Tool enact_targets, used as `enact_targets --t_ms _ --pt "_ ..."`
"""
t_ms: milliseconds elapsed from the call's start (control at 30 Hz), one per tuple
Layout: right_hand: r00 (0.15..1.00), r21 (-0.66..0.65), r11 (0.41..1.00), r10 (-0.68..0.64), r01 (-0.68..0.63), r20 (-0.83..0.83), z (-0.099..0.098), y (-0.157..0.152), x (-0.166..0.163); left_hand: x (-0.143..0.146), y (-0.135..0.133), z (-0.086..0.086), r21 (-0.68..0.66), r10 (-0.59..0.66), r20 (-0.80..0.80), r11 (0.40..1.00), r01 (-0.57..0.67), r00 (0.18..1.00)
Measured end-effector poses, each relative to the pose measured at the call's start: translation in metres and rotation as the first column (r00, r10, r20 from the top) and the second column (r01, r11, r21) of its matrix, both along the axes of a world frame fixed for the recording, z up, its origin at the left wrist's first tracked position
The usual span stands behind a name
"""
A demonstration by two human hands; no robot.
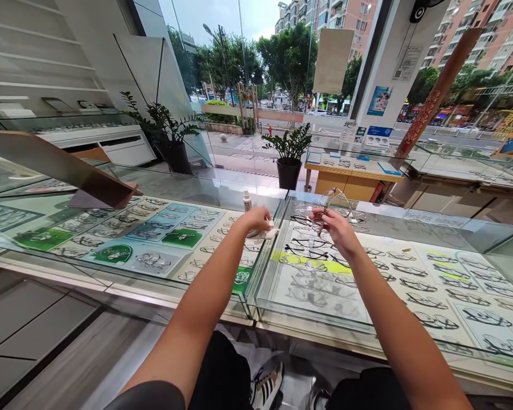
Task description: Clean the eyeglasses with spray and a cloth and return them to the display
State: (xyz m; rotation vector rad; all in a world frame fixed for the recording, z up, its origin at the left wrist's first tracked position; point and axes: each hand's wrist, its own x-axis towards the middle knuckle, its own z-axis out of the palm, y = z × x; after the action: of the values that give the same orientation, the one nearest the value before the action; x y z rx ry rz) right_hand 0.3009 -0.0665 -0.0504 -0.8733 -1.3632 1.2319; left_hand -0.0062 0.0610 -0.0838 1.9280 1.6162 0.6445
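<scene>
My right hand (337,226) is closed, its fingertips pinching a pair of thin-framed eyeglasses (341,197) held up over the glass counter. My left hand (256,220) has its fingers curled over a crumpled white cloth (268,233) near the joint between two display cases. Just behind that hand stands a small spray bottle (247,199), upright, its lower part partly hidden. Beneath my right hand, several dark-framed glasses (304,247) show in the case.
Rows of eyeglasses (425,285) fill the right case, and green and blue display cards (183,237) lie in the left one. A slanted brown board (64,165) rises at the left. Behind the counter are potted plants (288,165) and a wooden display table (348,175).
</scene>
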Motion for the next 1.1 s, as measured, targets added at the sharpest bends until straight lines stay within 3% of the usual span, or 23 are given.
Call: enact_targets --t_ms 267,467,700,933,1100 --pt "1.0 -0.002 1.0 -0.004 0.004 -0.009 -0.001 0.002 0.001 -0.001 0.0 -0.002 0.06 0.108 0.086 0.992 -0.114 0.99" --pt "1.0 0.001 1.0 0.0 0.0 0.008 -0.002 0.003 0.001 -0.001 0.001 0.009 0.126 0.181 0.209 0.97 -0.21 0.961" --pt "1.0 -0.002 1.0 0.017 -0.017 0.005 -0.004 0.003 -0.001 0.002 -0.004 0.024 -0.004 0.155 0.456 0.985 -0.172 0.876" --pt "0.998 0.004 0.999 0.051 -0.051 0.022 -0.004 -0.001 -0.007 0.008 -0.016 0.044 -0.06 0.1 0.726 0.995 -0.083 0.68" --pt "0.994 0.028 0.994 0.109 -0.11 0.029 -0.003 -0.005 -0.011 0.021 -0.027 0.055 -0.011 -0.024 0.916 0.996 0.084 0.4"
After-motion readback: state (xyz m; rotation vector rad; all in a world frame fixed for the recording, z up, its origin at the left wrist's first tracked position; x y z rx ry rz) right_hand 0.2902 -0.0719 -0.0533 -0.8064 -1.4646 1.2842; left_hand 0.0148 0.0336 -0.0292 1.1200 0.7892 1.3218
